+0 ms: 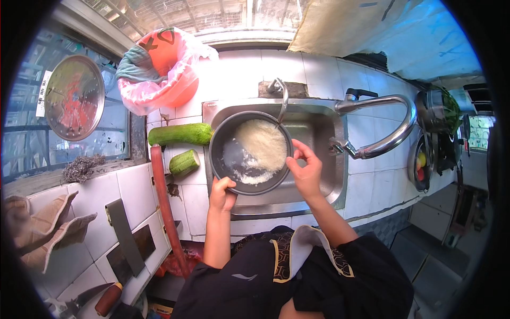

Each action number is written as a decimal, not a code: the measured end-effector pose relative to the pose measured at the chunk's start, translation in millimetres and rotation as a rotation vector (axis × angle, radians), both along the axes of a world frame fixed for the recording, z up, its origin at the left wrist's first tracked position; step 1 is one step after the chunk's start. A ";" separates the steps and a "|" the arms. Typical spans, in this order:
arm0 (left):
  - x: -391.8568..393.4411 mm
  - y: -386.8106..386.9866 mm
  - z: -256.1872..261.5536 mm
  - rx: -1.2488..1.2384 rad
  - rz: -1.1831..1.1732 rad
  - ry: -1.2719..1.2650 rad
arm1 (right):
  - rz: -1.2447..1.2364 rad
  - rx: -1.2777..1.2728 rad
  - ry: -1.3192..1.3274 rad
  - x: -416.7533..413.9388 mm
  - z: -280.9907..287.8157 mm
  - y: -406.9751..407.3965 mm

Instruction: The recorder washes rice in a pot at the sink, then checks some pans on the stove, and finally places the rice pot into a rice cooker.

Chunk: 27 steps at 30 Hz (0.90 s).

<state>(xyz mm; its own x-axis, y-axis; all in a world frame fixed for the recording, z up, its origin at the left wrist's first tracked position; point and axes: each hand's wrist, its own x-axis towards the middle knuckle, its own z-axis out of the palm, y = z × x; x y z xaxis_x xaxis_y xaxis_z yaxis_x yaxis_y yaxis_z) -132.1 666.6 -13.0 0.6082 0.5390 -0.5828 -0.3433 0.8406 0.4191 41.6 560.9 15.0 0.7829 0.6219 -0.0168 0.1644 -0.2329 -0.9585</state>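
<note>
A dark round pot [252,190] is held over the left part of a steel sink [318,175]. Uncooked white rice [263,143] lies heaped along its right side, with some cloudy liquid at the left. My left hand [223,193] grips the pot's lower left rim, thumb on top. At the right rim, my right hand [306,165] has its thumb and forefinger close together; whether it grips the rim is unclear. A thin curved metal spout [284,95] ends over the pot's upper right edge.
Left of the sink lie a long green gourd [181,134] and a cut gourd piece [184,162]. A red bin with a pink plastic liner [183,93] stands behind them. A large chrome faucet [404,123] arches at the right. A cleaver [125,239] hangs on the left wall.
</note>
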 end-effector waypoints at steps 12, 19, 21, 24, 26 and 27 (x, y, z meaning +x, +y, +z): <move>0.6 -6.8 -8.2 0.185 0.003 0.109 | -0.062 0.006 0.085 -13.6 -34.9 -28.1; 32.4 2.6 -21.3 0.138 -0.065 0.084 | -0.112 0.020 0.208 19.9 -31.8 -6.8; 25.8 -3.9 -1.4 0.097 -0.123 0.105 | -0.061 -0.015 0.196 18.3 -25.5 -23.7; 21.2 -12.3 32.0 0.142 -0.108 0.255 | -0.075 0.001 0.280 11.3 -12.3 -31.4; 19.5 -11.2 46.6 0.174 -0.096 0.273 | -0.079 0.015 0.343 8.2 -13.6 -34.3; 17.6 -11.0 51.5 0.185 -0.092 0.249 | -0.082 -0.001 0.355 6.5 -11.1 -36.0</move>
